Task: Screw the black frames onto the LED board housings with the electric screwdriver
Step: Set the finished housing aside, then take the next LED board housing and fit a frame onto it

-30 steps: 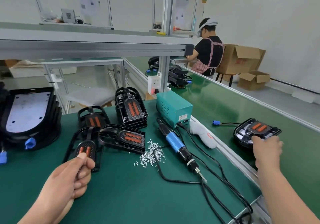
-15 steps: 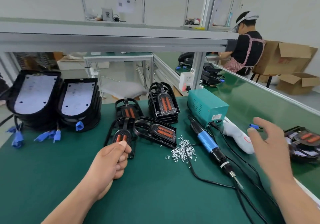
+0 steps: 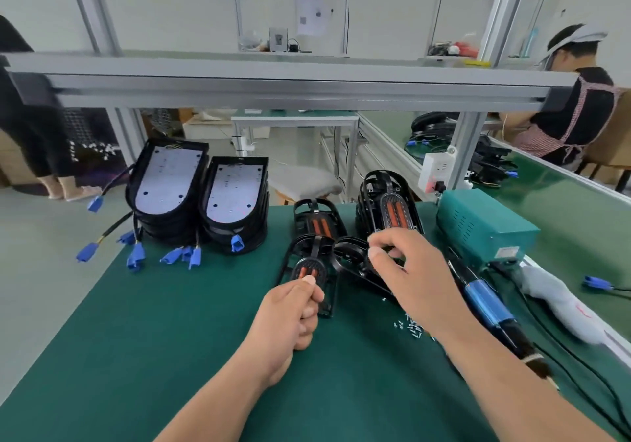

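Two stacks of black LED board housings [image 3: 167, 185] [image 3: 235, 192] with blue connectors stand at the back left of the green mat. Black frames with orange strips lie in the middle: a stack [image 3: 389, 206], one behind [image 3: 319, 223], one [image 3: 309, 271] just beyond my left hand [image 3: 290, 318]. That hand is a fist with the thumb on top, and nothing shows in it. My right hand [image 3: 409, 271] reaches over a tilted black frame [image 3: 351, 257] and pinches its rim between thumb and forefinger. The blue electric screwdriver [image 3: 488, 305] lies to the right, untouched. Loose screws [image 3: 413, 327] are partly hidden by my right wrist.
A teal power box [image 3: 485, 226] sits at the back right, with black cables trailing forward. A white glove [image 3: 563, 301] lies beside the conveyor belt [image 3: 580, 209]. An aluminium beam [image 3: 273, 86] crosses overhead. One person [image 3: 577, 113] sits far right, another [image 3: 34, 134] stands at the left.
My right hand left the finished lamp on the conveyor, swung left and took hold of the tilted black frame. The view turned left. My left fist stayed by the near frame.
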### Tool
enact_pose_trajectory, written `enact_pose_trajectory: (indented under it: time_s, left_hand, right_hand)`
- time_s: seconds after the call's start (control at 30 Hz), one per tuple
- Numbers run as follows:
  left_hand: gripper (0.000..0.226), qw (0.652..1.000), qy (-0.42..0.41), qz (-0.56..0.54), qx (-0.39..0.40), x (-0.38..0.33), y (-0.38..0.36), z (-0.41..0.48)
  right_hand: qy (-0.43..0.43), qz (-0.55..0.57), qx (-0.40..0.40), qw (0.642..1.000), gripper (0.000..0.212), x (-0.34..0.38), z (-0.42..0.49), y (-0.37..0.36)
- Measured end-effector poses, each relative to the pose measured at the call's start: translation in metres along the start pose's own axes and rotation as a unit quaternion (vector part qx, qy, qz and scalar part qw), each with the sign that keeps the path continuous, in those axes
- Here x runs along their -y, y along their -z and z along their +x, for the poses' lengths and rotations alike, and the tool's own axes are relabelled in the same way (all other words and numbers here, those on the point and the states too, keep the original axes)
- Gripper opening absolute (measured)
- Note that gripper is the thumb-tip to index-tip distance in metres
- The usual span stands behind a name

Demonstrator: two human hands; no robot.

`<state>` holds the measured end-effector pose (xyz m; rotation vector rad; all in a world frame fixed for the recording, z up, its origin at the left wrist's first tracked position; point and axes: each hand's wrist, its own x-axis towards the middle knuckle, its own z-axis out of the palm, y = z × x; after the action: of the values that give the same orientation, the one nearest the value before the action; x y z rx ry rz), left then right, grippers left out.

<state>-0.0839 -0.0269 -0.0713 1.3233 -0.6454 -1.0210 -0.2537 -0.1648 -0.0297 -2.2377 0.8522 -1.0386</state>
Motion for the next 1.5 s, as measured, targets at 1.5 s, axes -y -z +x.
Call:
enact_pose_trajectory:
  time_s: [1.5]
  left_hand:
    - [0.028, 0.964, 0.072, -0.251, -0.047, -0.007, 0.043, 0.021]
  right_hand:
    - [-0.081, 0.313, 0.035, 0.946, 0.037, 0.06, 0.121, -0.124]
